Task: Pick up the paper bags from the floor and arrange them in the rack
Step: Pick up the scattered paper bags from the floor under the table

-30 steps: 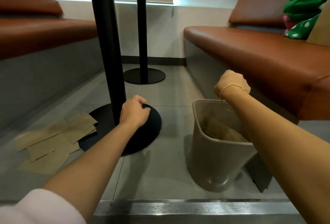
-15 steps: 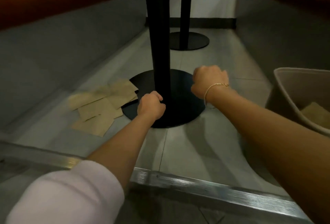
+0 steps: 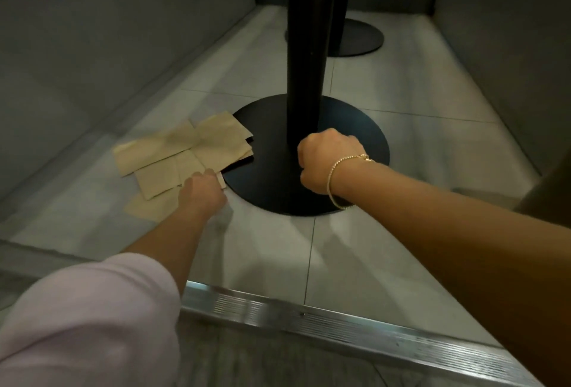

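Note:
Several flat brown paper bags (image 3: 182,155) lie overlapping on the grey tile floor, left of a black round table base (image 3: 272,189). My left hand (image 3: 204,192) reaches down to the near right edge of the pile. Its fingers are curled and blurred, no bag is lifted, and I cannot make out a grip. My right hand (image 3: 330,161), with a gold bracelet on the wrist, hovers as a fist over the base just right of the black table pole (image 3: 304,56) and holds nothing. The rack is out of view.
Grey bench fronts wall in the floor strip on the left (image 3: 108,31) and right (image 3: 509,31). A second table base (image 3: 358,37) stands farther back. A metal step edge (image 3: 340,321) runs across the foreground. A grey bin's corner (image 3: 547,192) shows at the right edge.
The view has tilted down and to the left, taking the bin almost out of frame. My left hand moved left from the pole to the paper bags. My right fist swung over beside the pole.

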Tool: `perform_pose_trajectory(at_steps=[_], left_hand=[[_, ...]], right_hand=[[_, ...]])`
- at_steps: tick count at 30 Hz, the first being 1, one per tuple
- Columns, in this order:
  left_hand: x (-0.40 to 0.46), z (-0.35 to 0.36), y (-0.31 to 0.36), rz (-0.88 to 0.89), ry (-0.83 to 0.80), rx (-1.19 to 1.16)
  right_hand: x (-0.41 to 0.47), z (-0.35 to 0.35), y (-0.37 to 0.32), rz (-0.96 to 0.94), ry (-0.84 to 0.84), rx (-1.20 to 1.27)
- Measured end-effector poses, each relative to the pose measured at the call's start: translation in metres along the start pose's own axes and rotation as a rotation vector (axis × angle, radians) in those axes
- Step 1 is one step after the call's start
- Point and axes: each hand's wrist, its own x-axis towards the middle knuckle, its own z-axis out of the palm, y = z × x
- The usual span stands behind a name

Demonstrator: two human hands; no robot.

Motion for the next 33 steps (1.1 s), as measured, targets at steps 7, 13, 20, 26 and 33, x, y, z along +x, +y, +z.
perform_pose_trajectory(at_steps=[7,13,20,26,33], left_hand=[[0.021,-0.005,-0.025,0.02,-0.06,0.086],[0.041,0.007,-0.005,0.063,-0.042,0.083],[0.078,0.025,-0.001,0.082,-0.004,0.083],[0.089,0.029,-0.008,0.122,-0.042,0.218],[0.102,0.024,-0.001,0.223,0.007,0.331]], right_hand=[[0.005,-0.007,0.001,0.027,-0.049,0.036],[0.032,0.017,0.016,0.045,-0.157,0.068],[0.085,0.033,0.007,-0.01,-0.175,0.031],[0.1,0.041,0.016,-0.005,-0.232,0.022],[0.111,0.047,0.012,-0.022,-0.264,0.025]])
